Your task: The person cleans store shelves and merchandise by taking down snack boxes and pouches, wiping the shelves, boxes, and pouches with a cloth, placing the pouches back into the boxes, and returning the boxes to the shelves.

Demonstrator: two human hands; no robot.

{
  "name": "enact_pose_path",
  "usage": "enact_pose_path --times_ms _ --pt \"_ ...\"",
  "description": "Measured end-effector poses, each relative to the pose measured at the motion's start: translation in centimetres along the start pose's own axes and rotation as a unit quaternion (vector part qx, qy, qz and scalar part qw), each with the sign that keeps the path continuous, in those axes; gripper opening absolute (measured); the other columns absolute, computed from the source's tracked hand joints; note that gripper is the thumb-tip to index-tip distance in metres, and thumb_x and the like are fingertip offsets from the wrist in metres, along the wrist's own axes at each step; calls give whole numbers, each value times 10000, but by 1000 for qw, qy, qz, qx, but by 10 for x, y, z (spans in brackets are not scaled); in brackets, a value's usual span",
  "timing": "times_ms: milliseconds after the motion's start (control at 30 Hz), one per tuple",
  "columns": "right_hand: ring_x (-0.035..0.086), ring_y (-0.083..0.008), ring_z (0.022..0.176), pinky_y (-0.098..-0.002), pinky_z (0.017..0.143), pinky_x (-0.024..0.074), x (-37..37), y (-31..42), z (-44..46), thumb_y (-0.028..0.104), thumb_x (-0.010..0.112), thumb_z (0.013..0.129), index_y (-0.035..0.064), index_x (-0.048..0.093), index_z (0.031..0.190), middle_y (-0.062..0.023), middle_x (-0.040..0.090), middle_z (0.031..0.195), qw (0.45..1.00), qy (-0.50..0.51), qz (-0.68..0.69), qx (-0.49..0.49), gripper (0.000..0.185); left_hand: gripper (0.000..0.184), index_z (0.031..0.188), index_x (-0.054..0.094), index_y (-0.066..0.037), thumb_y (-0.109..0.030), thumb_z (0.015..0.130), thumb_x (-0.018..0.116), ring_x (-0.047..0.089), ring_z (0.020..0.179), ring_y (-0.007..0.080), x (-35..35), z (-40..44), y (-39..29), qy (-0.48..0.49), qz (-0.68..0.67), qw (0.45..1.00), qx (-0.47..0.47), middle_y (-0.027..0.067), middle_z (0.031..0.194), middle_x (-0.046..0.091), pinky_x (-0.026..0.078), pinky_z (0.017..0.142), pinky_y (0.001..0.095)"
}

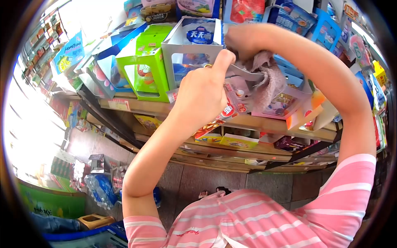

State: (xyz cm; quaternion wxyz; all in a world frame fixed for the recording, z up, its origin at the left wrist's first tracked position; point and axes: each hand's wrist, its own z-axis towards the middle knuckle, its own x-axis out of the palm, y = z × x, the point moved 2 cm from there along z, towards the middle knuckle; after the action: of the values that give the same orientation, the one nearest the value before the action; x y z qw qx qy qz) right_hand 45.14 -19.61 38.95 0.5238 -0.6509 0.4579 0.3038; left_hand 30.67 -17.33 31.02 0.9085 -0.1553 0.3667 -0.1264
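Observation:
My left hand (pixel 201 93) is closed in front of the shelf, with its fingers wrapped round a pink box (pixel 240 89) and red packets (pixel 223 117) below it. My right hand (pixel 245 39) is blurred and reaches over the box's back edge. A greyish-pink cloth (pixel 266 80) hangs just under my right hand, bunched against the box; the fingers on it are smeared by motion. Left of my hands stands a white display box (pixel 192 49) with blue packets, beside a green box (pixel 144 66).
Wooden shelf boards (pixel 165 108) carry more boxes, with a pink-purple box (pixel 281 105) on the right. Yellow boxes (pixel 240 140) stand on the lower shelf. Blue-wrapped bottles (pixel 100 190) and a green tub (pixel 53 202) are on the floor at the left.

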Motion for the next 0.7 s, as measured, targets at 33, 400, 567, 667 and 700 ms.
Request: enact_pose_path --times_ms 33,400,567,667,700 --pt "605 -314 727 -377 651 475 -2 -17 -5 101 643 588 -5 637 805 -170 634 774 996 -69 42 -41 242 434 1069 418 -82 76 665 430 545 729 440 0 1 -1 3 2 1000 -11 245 733 549 416 661 477" --pt "539 -78 742 -230 640 446 -25 -44 -200 16 644 659 -3 558 1100 -16 598 884 805 -404 411 142 450 523 1145 408 -113 97 666 424 593 644 321 -13 0 1 -38 -68 996 -39 184 664 590 444 610 420" --pt "538 -146 1001 -276 842 436 29 -42 -241 107 636 702 10 486 1210 -89 553 1120 643 -522 552 -98 539 348 960 582 -21 110 687 410 524 695 73 -83 4 2 -185 -255 938 -143 12 795 595 423 642 195" --pt "470 -183 1142 -310 970 362 62 -21 -248 129 734 579 -16 340 1329 -122 470 1263 652 -521 552 6 860 194 821 580 50 39 685 442 503 643 111 -116 39 30 -177 -245 950 -77 61 752 585 439 616 249" --pt "472 -188 1135 -323 976 357 84 -21 -253 143 744 574 -19 343 1324 -124 473 1260 683 -513 519 33 866 170 799 572 53 23 691 444 473 610 108 -122 54 28 -138 -287 943 -95 46 696 546 424 576 261"
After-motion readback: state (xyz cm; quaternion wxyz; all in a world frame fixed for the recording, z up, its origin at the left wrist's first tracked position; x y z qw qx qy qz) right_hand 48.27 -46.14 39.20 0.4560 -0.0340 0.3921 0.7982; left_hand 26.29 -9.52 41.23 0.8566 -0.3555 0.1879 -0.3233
